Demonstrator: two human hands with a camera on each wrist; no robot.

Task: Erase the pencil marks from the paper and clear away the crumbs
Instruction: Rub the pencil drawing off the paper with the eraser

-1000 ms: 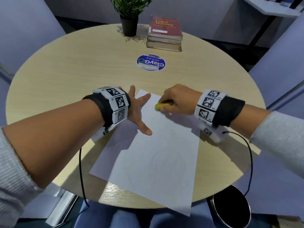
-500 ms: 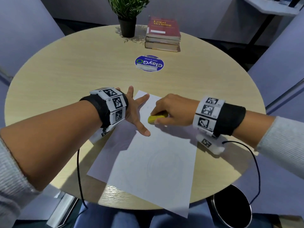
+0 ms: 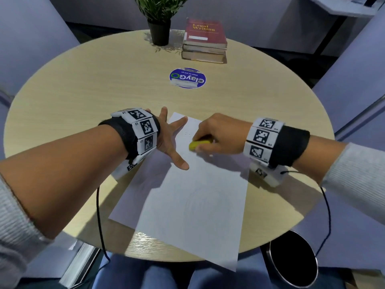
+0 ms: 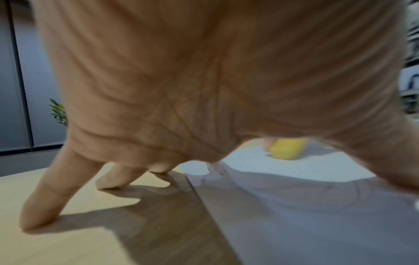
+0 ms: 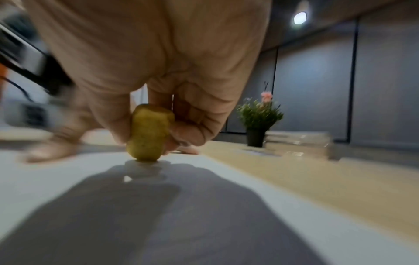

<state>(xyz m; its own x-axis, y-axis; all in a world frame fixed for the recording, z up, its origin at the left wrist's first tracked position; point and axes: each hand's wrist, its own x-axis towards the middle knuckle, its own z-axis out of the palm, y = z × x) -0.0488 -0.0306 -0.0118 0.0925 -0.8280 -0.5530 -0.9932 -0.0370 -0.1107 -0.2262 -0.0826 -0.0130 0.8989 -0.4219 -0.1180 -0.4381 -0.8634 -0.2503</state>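
Right hand [image 3: 218,132] pinching yellow eraser [image 3: 199,144] against upper part of paper [image 3: 198,197], left hand [image 3: 168,140] splayed flat pinning its far-left corner: risks creasing the unpinned sheet, scattering crumbs [image 3: 188,133] across worktop [image 3: 93,84].

Bare tabletop [image 3: 87,84] lies open from nine to eleven o'clock; at twelve, the potted plant [image 3: 159,28], stacked books [image 3: 205,41] and round sticker [image 3: 187,78] crowd the far edge.
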